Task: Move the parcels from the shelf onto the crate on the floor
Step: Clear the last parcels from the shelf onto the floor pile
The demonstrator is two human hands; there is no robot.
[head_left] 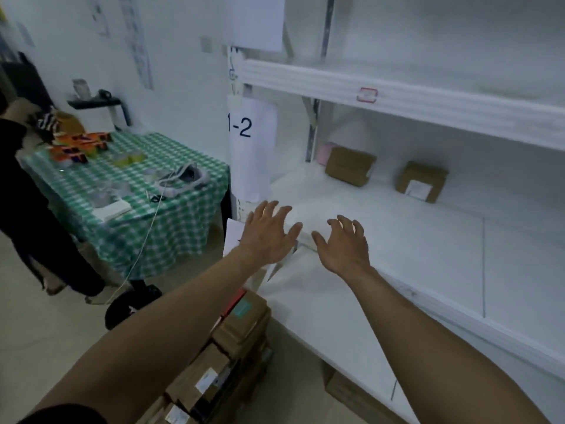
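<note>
Both arms reach forward over the white shelf (428,255). The left hand (269,234) and right hand (344,244) hover side by side near its front left corner, fingers (286,214) spread and released, grasping nothing. Two brown cardboard parcels sit well back on the shelf: one (350,165) beside what may be a small pink box (324,153), another (422,180) bearing a white label. Below the left forearm, stacked parcels (232,338) lie by the floor; the crate beneath is hidden.
</note>
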